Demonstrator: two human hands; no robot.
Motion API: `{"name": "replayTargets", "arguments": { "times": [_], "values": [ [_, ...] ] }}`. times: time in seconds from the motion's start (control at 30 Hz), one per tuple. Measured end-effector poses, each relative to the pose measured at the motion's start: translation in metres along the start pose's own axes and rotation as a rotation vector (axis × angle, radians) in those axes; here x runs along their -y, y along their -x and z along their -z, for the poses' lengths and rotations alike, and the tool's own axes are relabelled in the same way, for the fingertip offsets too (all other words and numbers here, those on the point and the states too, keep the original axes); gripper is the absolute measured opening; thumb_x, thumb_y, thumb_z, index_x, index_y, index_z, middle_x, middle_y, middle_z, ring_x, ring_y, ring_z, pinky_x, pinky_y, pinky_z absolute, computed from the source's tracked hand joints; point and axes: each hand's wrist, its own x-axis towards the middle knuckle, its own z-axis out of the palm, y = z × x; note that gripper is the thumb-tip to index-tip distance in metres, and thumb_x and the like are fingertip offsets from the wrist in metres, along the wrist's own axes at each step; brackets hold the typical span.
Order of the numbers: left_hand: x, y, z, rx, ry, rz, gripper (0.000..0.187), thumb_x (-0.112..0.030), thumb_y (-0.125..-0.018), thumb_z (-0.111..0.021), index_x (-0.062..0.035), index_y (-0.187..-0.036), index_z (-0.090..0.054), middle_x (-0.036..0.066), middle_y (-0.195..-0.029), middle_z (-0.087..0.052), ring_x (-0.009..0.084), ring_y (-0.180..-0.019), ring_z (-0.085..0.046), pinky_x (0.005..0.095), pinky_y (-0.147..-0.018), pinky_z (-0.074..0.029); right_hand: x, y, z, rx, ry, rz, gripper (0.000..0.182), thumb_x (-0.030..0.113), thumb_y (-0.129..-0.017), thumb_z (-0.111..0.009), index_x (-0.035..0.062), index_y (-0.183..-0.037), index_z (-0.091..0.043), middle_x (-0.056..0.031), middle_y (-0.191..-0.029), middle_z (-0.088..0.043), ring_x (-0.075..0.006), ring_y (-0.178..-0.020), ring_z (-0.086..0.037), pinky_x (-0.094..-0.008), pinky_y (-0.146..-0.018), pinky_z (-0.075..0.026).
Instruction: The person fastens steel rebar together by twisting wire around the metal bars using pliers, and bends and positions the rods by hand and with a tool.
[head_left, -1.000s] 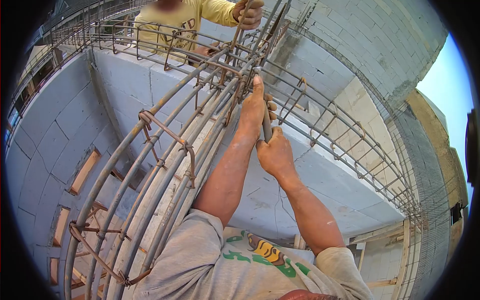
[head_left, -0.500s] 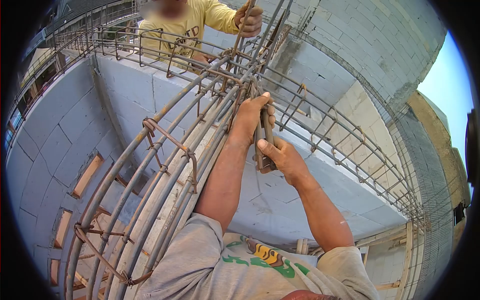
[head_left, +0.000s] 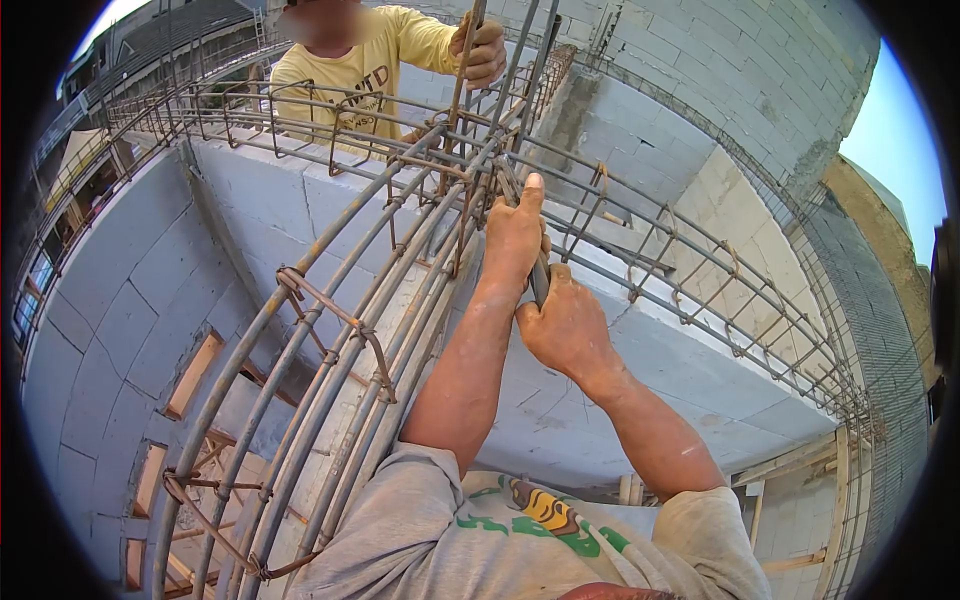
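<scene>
My left hand [head_left: 514,238] is wrapped round a dark two-handled metal tool [head_left: 541,280], thumb pointing up along it. Lower down and to the right, my right hand [head_left: 568,322] closes on the handle end of the same tool. The upper end of the tool reaches in among the crossing bars at the rebar joint [head_left: 487,160]; its tip and exact kind are hard to make out. Long steel bars with bent stirrups form a rebar cage [head_left: 318,300] to the left of my forearms.
Across the joint, a person in a yellow shirt [head_left: 340,95] grips an upright bar with a raised hand [head_left: 478,52]. Another rebar cage [head_left: 690,265] runs off to the right above a light block wall [head_left: 640,350]. Wooden framing [head_left: 842,500] shows low on the right.
My right hand has turned and now covers the tool's lower end, where two handles showed before. My left hand stays near the joint. The view has shifted slightly.
</scene>
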Motion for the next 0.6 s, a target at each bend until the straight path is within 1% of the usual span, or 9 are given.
{"name": "replayTargets", "arguments": {
  "times": [0.07, 0.17, 0.27, 0.33, 0.37, 0.4, 0.43, 0.53, 0.6],
  "values": [
    [0.001, 0.001, 0.002, 0.026, 0.062, -0.020, 0.049, -0.056, -0.092, -0.058, -0.0073, -0.095, -0.055, 0.003, -0.074, -0.055, 0.0133, -0.058, -0.056, 0.0281, -0.049, -0.046, 0.003, -0.007, 0.020, 0.103, 0.033, -0.003, 0.040, 0.016, -0.080, -0.055, -0.0163, -0.104, -0.053, -0.0294, -0.085, -0.066, -0.0415, -0.072, -0.067, -0.0475, -0.068, -0.056],
    [0.006, 0.000, 0.006, 0.110, 0.290, -0.077, 0.054, -0.059, -0.093, -0.054, -0.0067, -0.104, -0.057, 0.006, -0.087, -0.060, 0.0159, -0.070, -0.061, 0.0306, -0.059, -0.050, -0.027, -0.021, 0.059, 0.504, -1.136, -0.162, 0.036, 0.018, -0.087, -0.050, -0.0136, -0.104, -0.057, -0.0248, -0.080, -0.067, -0.0321, -0.063, -0.069, -0.0422, -0.056, -0.057],
    [0.003, -0.001, 0.006, 0.261, 0.557, 0.002, 0.052, -0.055, -0.096, -0.051, -0.0055, -0.110, -0.057, 0.009, -0.096, -0.063, 0.0180, -0.077, -0.064, 0.0328, -0.066, -0.053, -0.049, -0.023, 0.042, 0.678, -1.533, -0.148, 0.033, 0.016, -0.091, -0.049, -0.0119, -0.105, -0.058, -0.0189, -0.076, -0.067, -0.0226, -0.057, -0.068, -0.0327, -0.050, -0.056],
    [0.004, 0.001, 0.003, 0.350, 0.735, 0.088, 0.049, -0.051, -0.098, -0.050, -0.0044, -0.113, -0.056, 0.009, -0.095, -0.065, 0.0187, -0.077, -0.065, 0.0329, -0.066, -0.054, -0.057, -0.018, 0.017, 0.634, -1.393, -0.234, 0.041, 0.028, -0.090, -0.059, -0.0098, -0.107, -0.058, -0.0179, -0.078, -0.067, -0.0228, -0.056, -0.067, -0.0322, -0.050, -0.056],
    [0.010, -0.003, 0.006, 0.335, 0.737, 0.101, 0.046, -0.048, -0.100, -0.048, -0.0035, -0.108, -0.056, 0.008, -0.086, -0.063, 0.0171, -0.071, -0.063, 0.0326, -0.063, -0.054, -0.059, -0.017, 0.006, 0.602, -1.307, -0.256, 0.044, 0.030, -0.089, -0.062, -0.0090, -0.108, -0.058, -0.0174, -0.079, -0.067, -0.0224, -0.057, -0.067, -0.0319, -0.051, -0.056],
    [0.016, -0.005, 0.009, 0.270, 0.599, 0.093, 0.046, -0.048, -0.100, -0.048, -0.0037, -0.106, -0.055, 0.007, -0.083, -0.062, 0.0163, -0.068, -0.062, 0.0322, -0.061, -0.054, -0.060, -0.016, 0.000, 0.567, -1.224, -0.277, 0.047, 0.033, -0.088, -0.065, -0.0082, -0.109, -0.058, -0.0169, -0.080, -0.067, -0.0220, -0.058, -0.067, -0.0315, -0.051, -0.056],
    [0.020, -0.008, 0.012, 0.206, 0.460, 0.082, 0.046, -0.049, -0.100, -0.048, -0.0040, -0.104, -0.055, 0.006, -0.080, -0.060, 0.0155, -0.066, -0.060, 0.0317, -0.060, -0.053, -0.060, -0.017, 0.001, 0.507, -1.070, -0.275, 0.058, 0.039, -0.083, -0.071, -0.0055, -0.116, -0.056, -0.0181, -0.090, -0.068, -0.0257, -0.075, -0.070, -0.0354, -0.062, -0.058],
    [0.019, -0.003, 0.006, 0.001, 0.101, -0.002, 0.050, -0.056, -0.097, -0.049, -0.0056, -0.095, -0.053, 0.002, -0.073, -0.053, 0.0126, -0.059, -0.052, 0.0284, -0.055, -0.047, -0.064, -0.017, -0.016, 0.232, -0.519, 0.067, 0.058, 0.034, -0.083, -0.072, -0.0038, -0.122, -0.052, -0.0210, -0.105, -0.066, -0.0278, -0.087, -0.068, -0.0397, -0.073, -0.055],
    [0.015, -0.001, 0.001, -0.069, -0.068, -0.050, 0.053, -0.059, -0.096, -0.049, -0.0054, -0.094, -0.053, 0.002, -0.075, -0.052, 0.0124, -0.061, -0.050, 0.0273, -0.056, -0.044, -0.054, -0.016, -0.011, 0.219, -0.445, -0.030, 0.063, 0.036, -0.081, -0.072, -0.0036, -0.126, -0.050, -0.0216, -0.110, -0.065, -0.0314, -0.098, -0.066, -0.0412, -0.083, -0.052]
  ]
}}
